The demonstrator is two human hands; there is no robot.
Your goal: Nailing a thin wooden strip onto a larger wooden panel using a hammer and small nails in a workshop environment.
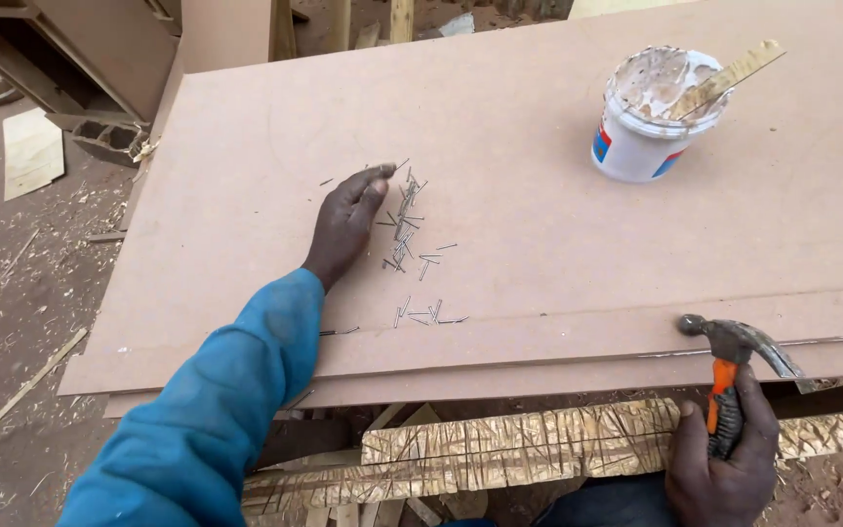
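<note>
Left hand (348, 222) lies open on the board (539, 195), fingertips touching the scattered nails (404, 229); too fine to tell whether one is pinched. Right hand (724, 459) grips the hammer (734, 366) at the board's near edge, wrist cut off. Glue tub (651, 117) sits well apart.

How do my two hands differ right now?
The left hand lies flat on the board, fingertips at the loose nails; the right hand is off the board, below its edge. The left holds nothing; the right grips a hammer. Both are bare.
</note>
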